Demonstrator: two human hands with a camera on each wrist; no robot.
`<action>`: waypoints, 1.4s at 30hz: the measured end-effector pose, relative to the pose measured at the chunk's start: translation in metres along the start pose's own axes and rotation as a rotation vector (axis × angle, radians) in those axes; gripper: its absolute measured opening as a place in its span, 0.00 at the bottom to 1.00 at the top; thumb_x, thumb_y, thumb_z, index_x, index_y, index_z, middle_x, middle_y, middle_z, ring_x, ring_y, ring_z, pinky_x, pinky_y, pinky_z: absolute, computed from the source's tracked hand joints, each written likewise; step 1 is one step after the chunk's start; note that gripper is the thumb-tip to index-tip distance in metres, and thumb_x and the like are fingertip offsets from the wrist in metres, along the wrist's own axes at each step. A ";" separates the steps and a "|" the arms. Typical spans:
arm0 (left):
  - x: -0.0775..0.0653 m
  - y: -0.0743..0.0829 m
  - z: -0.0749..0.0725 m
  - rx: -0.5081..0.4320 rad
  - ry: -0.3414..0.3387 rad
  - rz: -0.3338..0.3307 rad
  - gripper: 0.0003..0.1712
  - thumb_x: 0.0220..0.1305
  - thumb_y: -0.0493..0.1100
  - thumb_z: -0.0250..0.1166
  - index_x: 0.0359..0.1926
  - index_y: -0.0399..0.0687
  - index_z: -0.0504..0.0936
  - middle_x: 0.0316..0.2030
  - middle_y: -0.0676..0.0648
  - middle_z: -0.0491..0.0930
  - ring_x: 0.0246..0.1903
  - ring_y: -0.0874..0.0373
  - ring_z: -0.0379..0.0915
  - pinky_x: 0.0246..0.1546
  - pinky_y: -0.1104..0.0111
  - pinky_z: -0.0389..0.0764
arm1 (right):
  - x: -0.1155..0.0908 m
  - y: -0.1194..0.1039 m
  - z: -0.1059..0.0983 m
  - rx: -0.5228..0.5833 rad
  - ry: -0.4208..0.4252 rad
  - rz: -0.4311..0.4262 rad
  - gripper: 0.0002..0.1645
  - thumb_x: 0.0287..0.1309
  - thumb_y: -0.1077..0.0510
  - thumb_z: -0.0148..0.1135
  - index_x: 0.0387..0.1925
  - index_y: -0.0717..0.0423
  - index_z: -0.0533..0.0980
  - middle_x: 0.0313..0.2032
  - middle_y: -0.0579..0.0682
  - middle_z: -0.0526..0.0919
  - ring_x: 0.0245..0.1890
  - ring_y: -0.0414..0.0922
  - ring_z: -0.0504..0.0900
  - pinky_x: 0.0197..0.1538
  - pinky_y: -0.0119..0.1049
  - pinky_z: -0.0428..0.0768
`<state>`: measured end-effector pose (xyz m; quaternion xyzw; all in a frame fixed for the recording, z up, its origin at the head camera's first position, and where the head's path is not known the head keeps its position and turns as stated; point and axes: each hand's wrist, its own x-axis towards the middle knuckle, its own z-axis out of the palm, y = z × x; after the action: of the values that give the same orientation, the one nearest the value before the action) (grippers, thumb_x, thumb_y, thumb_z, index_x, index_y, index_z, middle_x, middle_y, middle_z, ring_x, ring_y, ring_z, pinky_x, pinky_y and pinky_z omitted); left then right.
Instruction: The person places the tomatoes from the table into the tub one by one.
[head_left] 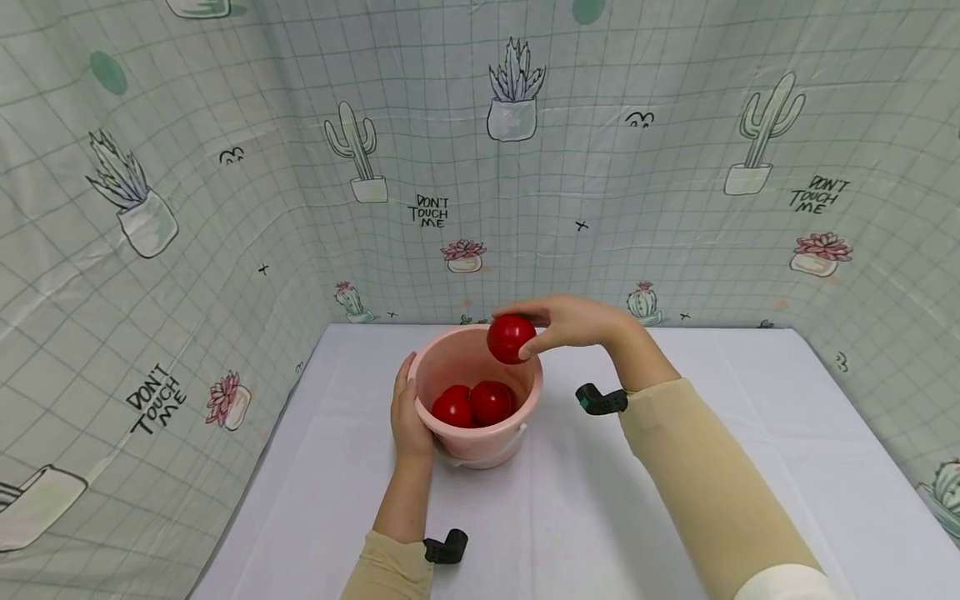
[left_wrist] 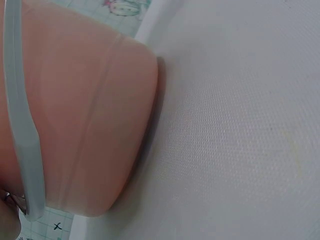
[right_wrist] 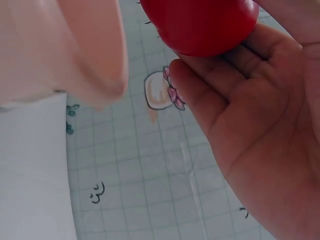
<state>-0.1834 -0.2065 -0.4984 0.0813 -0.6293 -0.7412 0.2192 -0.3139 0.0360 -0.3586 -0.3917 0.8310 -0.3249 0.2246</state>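
Observation:
A pink bucket (head_left: 480, 446) stands on the white-covered table, its mouth tilted toward the head camera. My left hand (head_left: 411, 421) rests along the bucket's left outer side, fingers extended up near the rim. In my right hand (head_left: 573, 321) is a glossy round red fruit (head_left: 511, 338), pinched between thumb and fingers over the bucket's back right rim. The right wrist view shows that red fruit (right_wrist: 202, 25) against the fingers, beside the bucket's rim (right_wrist: 117, 85). Inside the bucket lie more red fruits (head_left: 492, 403); whether they are apples or tomatoes I cannot tell.
The bucket's pale handle (left_wrist: 22, 120) hangs down its near side. White cloth (head_left: 600, 500) covers the table. A grid-patterned curtain (head_left: 570, 167) with drawn cacti encloses the back and sides. Each wrist wears a black camera mount (head_left: 602, 400).

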 end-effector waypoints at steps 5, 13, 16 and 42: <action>0.000 0.001 0.001 0.008 0.000 -0.007 0.26 0.73 0.51 0.41 0.70 0.69 0.66 0.69 0.61 0.68 0.70 0.60 0.60 0.72 0.51 0.61 | 0.019 -0.011 0.002 -0.007 -0.047 0.026 0.37 0.52 0.46 0.71 0.65 0.29 0.71 0.60 0.39 0.77 0.61 0.45 0.74 0.58 0.44 0.81; 0.001 0.000 0.000 0.035 -0.001 0.004 0.27 0.73 0.50 0.40 0.70 0.67 0.66 0.69 0.59 0.68 0.70 0.59 0.59 0.73 0.51 0.60 | 0.048 -0.030 0.011 -0.051 -0.155 0.047 0.35 0.53 0.45 0.70 0.64 0.33 0.72 0.56 0.37 0.79 0.59 0.42 0.75 0.56 0.40 0.81; 0.001 -0.001 0.001 0.030 0.003 0.004 0.27 0.73 0.50 0.40 0.70 0.68 0.66 0.69 0.60 0.68 0.70 0.59 0.59 0.73 0.51 0.61 | 0.058 -0.035 0.015 -0.089 -0.195 0.060 0.34 0.52 0.44 0.71 0.62 0.33 0.74 0.55 0.37 0.79 0.58 0.42 0.75 0.55 0.40 0.82; 0.001 -0.006 0.003 0.010 -0.003 0.058 0.27 0.74 0.49 0.39 0.70 0.62 0.67 0.70 0.57 0.67 0.70 0.60 0.59 0.73 0.55 0.59 | 0.076 -0.034 0.045 -0.010 -0.303 0.271 0.32 0.56 0.45 0.69 0.63 0.37 0.73 0.58 0.42 0.75 0.64 0.48 0.66 0.68 0.52 0.71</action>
<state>-0.1868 -0.2040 -0.5036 0.0628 -0.6355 -0.7314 0.2392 -0.3136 -0.0569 -0.3744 -0.3218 0.8344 -0.2247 0.3869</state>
